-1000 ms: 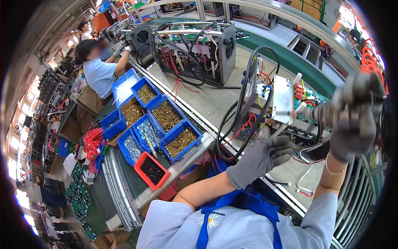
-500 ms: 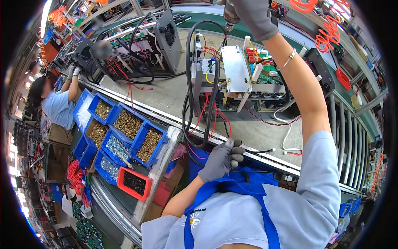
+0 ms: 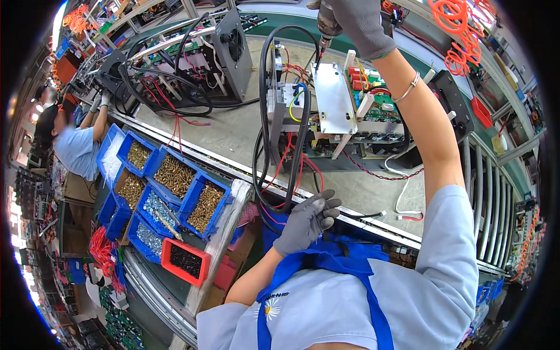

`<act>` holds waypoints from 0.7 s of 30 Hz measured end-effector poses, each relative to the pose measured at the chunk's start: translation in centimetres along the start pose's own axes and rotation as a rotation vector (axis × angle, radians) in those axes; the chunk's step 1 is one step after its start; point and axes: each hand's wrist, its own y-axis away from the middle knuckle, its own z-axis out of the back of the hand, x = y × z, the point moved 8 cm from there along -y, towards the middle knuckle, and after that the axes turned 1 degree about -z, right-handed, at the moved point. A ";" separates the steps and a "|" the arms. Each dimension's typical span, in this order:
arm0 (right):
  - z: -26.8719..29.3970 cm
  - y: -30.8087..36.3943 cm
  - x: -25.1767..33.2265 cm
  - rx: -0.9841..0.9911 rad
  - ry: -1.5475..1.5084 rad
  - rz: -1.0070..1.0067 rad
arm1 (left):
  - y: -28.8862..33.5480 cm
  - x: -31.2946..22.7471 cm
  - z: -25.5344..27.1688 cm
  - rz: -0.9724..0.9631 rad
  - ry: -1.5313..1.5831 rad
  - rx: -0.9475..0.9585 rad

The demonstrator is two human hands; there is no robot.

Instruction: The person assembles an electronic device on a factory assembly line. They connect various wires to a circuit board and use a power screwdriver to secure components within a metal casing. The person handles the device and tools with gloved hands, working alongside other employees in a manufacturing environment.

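My right hand (image 3: 363, 28), in a grey glove, is wrapped round a power screwdriver (image 3: 328, 24) at the top of the view. The driver points down, its bit at the far left corner of a bare metal plate (image 3: 335, 99). That plate lies on an open electronic unit (image 3: 373, 108) with green circuit boards and red parts. My left hand (image 3: 306, 223), also gloved, hovers palm-up by the bench's near edge with its fingers curled in; what they hold, if anything, is hidden. Thick black cables (image 3: 263, 116) loop just beyond it.
Blue bins (image 3: 201, 204) of brass and silver fasteners and a red bin (image 3: 185, 261) of black screws stand at left. Another unit (image 3: 230, 64) with cables sits farther left. Beyond it a co-worker (image 3: 76, 149) works. Coiled orange hoses (image 3: 458, 35) hang at upper right.
The driver has come down, bringing its bit to the metal plate's corner. My left hand has shifted slightly left, its fingers still curled. The whole view has shifted a little.
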 end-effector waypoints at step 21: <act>-0.6 -3.4 -4.2 0.033 0.018 -0.026 | 0.0 -0.7 -0.7 -0.042 -0.061 -0.137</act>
